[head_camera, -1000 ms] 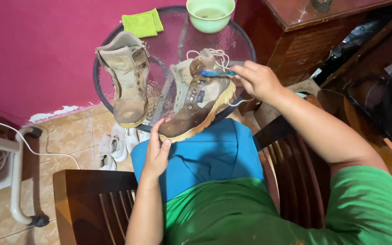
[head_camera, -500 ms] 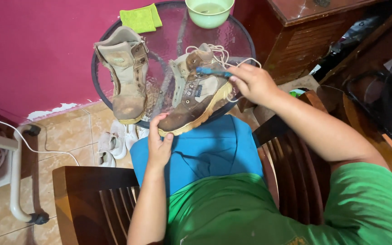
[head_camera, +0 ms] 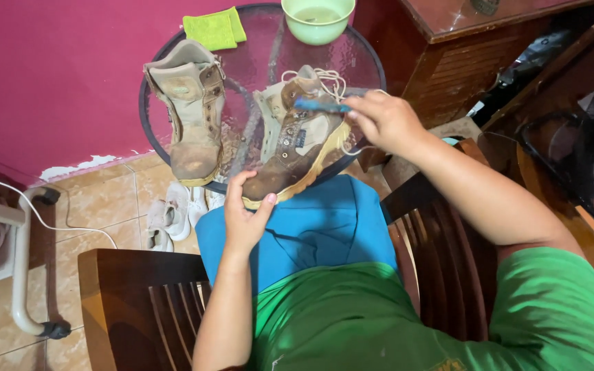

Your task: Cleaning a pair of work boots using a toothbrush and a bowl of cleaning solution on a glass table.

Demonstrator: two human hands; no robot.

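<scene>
Left hand [head_camera: 245, 216] cups the boot [head_camera: 297, 141] toe, fingers curled; right hand [head_camera: 383, 120], wrist bent, pinches a blue brush [head_camera: 321, 105] at its ankle.

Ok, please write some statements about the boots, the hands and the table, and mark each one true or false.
1. The left hand holds the toe of the brown boot. True.
2. The right hand holds a red sponge. False: it holds a blue brush.
3. The other boot stands on the glass table. True.
4. The green bowl is on the floor. False: it is on the table.
5. A green cloth lies on the table. True.
</scene>
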